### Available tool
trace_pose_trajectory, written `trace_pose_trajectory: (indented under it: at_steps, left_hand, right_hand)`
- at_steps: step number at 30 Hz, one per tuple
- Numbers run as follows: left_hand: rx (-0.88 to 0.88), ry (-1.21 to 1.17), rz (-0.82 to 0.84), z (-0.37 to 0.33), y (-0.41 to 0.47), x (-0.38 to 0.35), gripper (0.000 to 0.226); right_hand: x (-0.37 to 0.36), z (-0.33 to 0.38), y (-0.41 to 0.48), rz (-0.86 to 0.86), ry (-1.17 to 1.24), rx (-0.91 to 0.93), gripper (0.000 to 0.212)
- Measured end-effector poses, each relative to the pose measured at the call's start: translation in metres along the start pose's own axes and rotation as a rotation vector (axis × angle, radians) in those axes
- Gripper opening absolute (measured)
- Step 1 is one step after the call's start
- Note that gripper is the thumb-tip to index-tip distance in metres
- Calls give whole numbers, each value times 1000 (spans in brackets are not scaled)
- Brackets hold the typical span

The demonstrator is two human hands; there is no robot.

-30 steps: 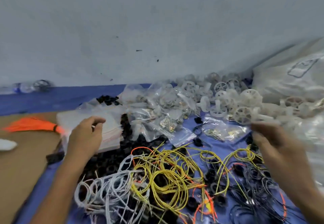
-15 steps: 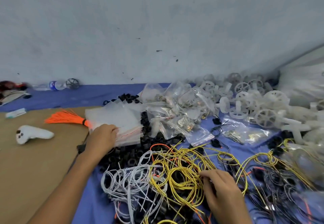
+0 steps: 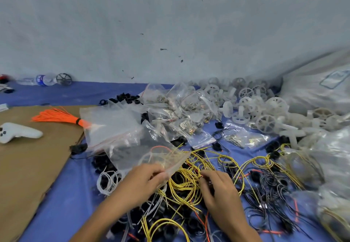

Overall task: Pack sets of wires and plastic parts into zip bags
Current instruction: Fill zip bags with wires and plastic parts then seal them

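The left hand (image 3: 144,183) is sitting low in the middle of the frame, its thumb and fingers pinching the near edge of a clear zip bag (image 3: 151,158). The bag is spreading up and away from the hand, with loops of yellow and orange wire showing blurrily through the plastic. Just to the right, the right hand (image 3: 221,190) is lying palm down with its fingers curling into the yellow wires (image 3: 189,181) and gripping strands of the tangle, which is spreading across the blue cloth (image 3: 66,194) between and below the two hands.

White wires (image 3: 108,181) are lying coiled just left of the left hand, and black wires (image 3: 274,185) are sprawling to the right of the right hand. Above the held bag, a stack of empty zip bags (image 3: 111,126) is resting partly over an orange wire bundle (image 3: 56,116) – both near the edge of a cardboard sheet (image 3: 28,166), where a white controller (image 3: 19,132) is lying at the far left. Filled bags (image 3: 180,109) are piling up at mid-frame, black plastic parts (image 3: 123,97) are sitting behind the stack, and white plastic wheels (image 3: 255,109) are heaping at the right, near the wall – a water bottle (image 3: 43,80) is lying at the upper left.
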State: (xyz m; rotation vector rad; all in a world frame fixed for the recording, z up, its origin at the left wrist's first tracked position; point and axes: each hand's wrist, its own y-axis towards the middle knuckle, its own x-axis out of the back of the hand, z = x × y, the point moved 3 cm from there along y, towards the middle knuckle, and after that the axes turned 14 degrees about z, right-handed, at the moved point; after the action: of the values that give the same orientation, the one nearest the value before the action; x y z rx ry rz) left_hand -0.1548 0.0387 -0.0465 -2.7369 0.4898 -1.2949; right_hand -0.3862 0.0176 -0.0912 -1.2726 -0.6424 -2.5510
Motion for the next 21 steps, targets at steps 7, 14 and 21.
trace_pose_trajectory:
  at_steps: [7,14,21]
  left_hand:
    - [23,-406,-123,-5,-3,-23,14]
    - [-34,-764,-174,-22,-18,-36,27]
    - [41,-927,-433,-20,-34,-21,34]
  right_hand:
    - [16,48,-10,40,55,233,31]
    - [15,62,-3,136,594,-130,9]
    - [19,57,-10,153,255,-30,18]
